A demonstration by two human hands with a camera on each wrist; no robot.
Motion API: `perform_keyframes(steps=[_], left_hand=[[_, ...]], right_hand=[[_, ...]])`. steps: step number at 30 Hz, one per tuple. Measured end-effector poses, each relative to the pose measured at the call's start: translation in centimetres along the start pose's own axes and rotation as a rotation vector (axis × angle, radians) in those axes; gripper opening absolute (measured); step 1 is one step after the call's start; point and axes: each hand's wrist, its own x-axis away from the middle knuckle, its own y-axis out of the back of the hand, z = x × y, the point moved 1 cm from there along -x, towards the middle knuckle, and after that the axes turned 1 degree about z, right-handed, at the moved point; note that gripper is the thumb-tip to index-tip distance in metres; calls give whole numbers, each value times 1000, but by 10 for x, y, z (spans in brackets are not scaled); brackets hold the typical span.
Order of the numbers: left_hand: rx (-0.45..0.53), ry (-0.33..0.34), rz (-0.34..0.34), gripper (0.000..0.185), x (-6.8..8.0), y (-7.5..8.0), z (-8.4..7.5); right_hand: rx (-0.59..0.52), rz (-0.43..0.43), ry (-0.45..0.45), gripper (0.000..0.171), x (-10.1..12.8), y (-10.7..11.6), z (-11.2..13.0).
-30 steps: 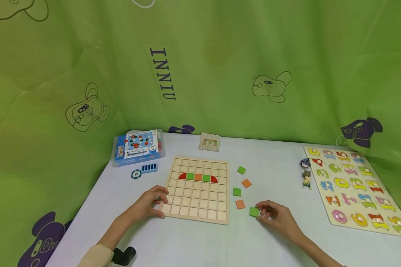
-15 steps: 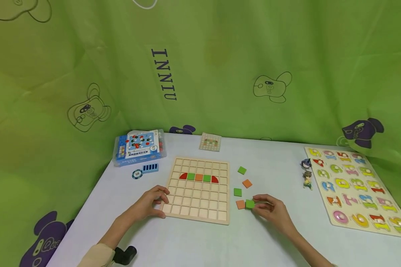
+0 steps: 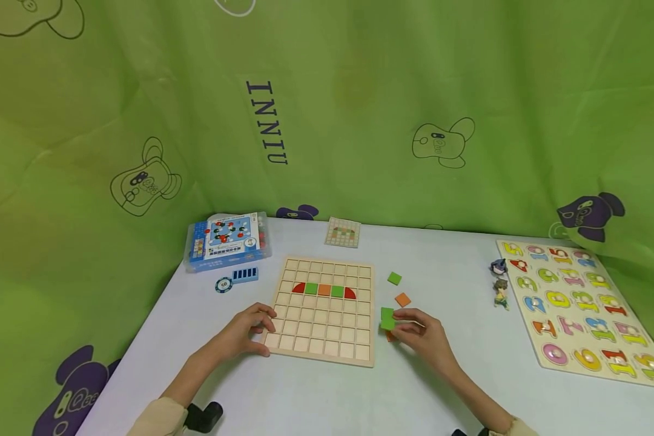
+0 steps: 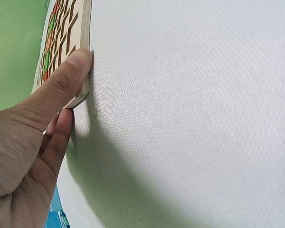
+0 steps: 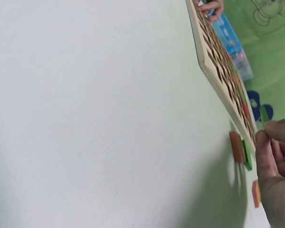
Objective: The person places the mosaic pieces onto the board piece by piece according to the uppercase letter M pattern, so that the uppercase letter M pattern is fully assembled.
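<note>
A wooden grid board [image 3: 316, 345] lies on the table, with a row of red, green and orange pieces [image 3: 324, 290] in its upper cells. My left hand [image 3: 240, 333] grips the board's near left corner; in the left wrist view the thumb [image 4: 61, 85] lies along its edge and the fingers are at the side. Between thumb and fingertips, my right hand [image 3: 425, 342] pinches a green square tile [image 3: 388, 325] just right of the board. That tile is above the table and partly covers an orange tile [image 3: 390, 336]. Another green tile [image 3: 387, 312] appears right behind it.
Further back lie a green tile [image 3: 395, 278] and an orange tile [image 3: 402, 300]. A pattern card [image 3: 343, 232] sits behind the board. At left are a boxed kit [image 3: 227, 242] and a round chip [image 3: 223, 284]; at right, two figurines [image 3: 500, 292] and a number puzzle [image 3: 578, 309].
My right hand has carried the green tile left and away from me, from the table's right part to beside the board. My left hand has stayed at the board's corner.
</note>
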Motion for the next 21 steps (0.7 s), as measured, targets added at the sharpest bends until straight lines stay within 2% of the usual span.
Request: perform_keyframes(steps=[4, 6, 7, 10, 11, 13, 14, 18, 21], left_hand=[[12, 22, 2, 32, 0, 0, -1], [11, -5, -13, 32, 0, 0, 0], [13, -45, -22, 33, 0, -1, 5], [5, -121, -51, 33, 1, -3, 7], [4, -126, -52, 33, 0, -3, 6], [11, -104, -43, 33, 0, -3, 6], [11, -66, -37, 33, 0, -2, 1], [22, 26, -6, 33, 0, -1, 0], [20, 57, 8, 32, 0, -1, 0]], right_hand=[[-43, 9, -13, 32, -6, -10, 1], [-56, 11, -16, 32, -9, -15, 1], [-63, 12, -26, 33, -11, -17, 1], [-55, 3, -42, 33, -16, -23, 2], [-56, 1, -48, 33, -17, -26, 2], [-48, 0, -53, 33, -20, -30, 3], [-47, 0, -51, 33, -22, -33, 3], [-72, 12, -32, 34, -28, -43, 2], [-94, 13, -27, 34, -31, -51, 1]])
